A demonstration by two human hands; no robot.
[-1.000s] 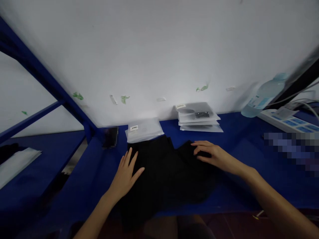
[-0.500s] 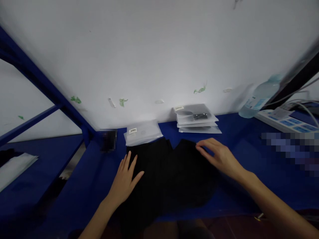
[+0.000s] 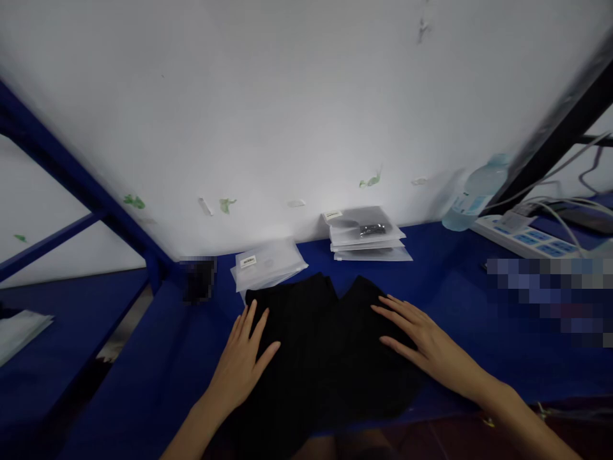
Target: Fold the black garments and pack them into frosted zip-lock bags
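Observation:
A black garment (image 3: 330, 358), which looks like a pair of shorts, lies spread on the blue table, part of it hanging over the front edge. My left hand (image 3: 246, 358) rests flat on its left side, fingers spread. On the right side my right hand (image 3: 421, 338) lies with its fingers apart, the tips touching the cloth. Just behind the garment's far left edge are flat clear plastic bags (image 3: 271, 263) with a small label. A stack of similar bags (image 3: 368, 231) stands behind to the right, the top one holding something dark.
At the back right stand a water bottle (image 3: 479, 191) and a white power strip (image 3: 531, 236) with cables. A blurred-out dark object (image 3: 198, 281) sits at the back left. A blue frame post (image 3: 86, 172) rises at the left, and a white wall (image 3: 287, 115) closes off the back.
My right hand has gone from fingers pinched together at the garment's far right edge to lying spread on it. My left hand stays flat on the cloth. The view has shifted slightly.

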